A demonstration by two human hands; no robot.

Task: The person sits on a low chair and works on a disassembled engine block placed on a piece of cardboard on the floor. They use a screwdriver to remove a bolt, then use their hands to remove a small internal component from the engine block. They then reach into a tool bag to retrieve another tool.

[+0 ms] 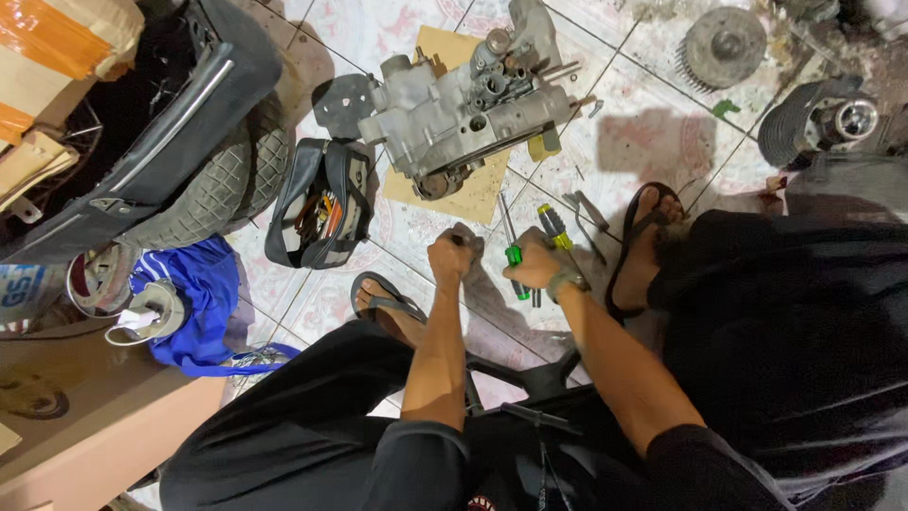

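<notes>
A big grey engine block (pixel 468 104) sits on cardboard (pixel 473 189) on the tiled floor (pixel 643 132). A black tool bag (pixel 317 203) lies open beside it. The right hand (pixel 534 260) is curled around green-handled screwdrivers (pixel 515 270). The left hand (pixel 449 255) makes a fist on something small and dark.

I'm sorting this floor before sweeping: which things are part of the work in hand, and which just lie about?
In hand:
left hand gripping a small dark tool;
right hand on the screwdrivers;
engine casing on cardboard.

Lying about:
tool pouch;
tyre;
blue cloth;
gear.
</notes>
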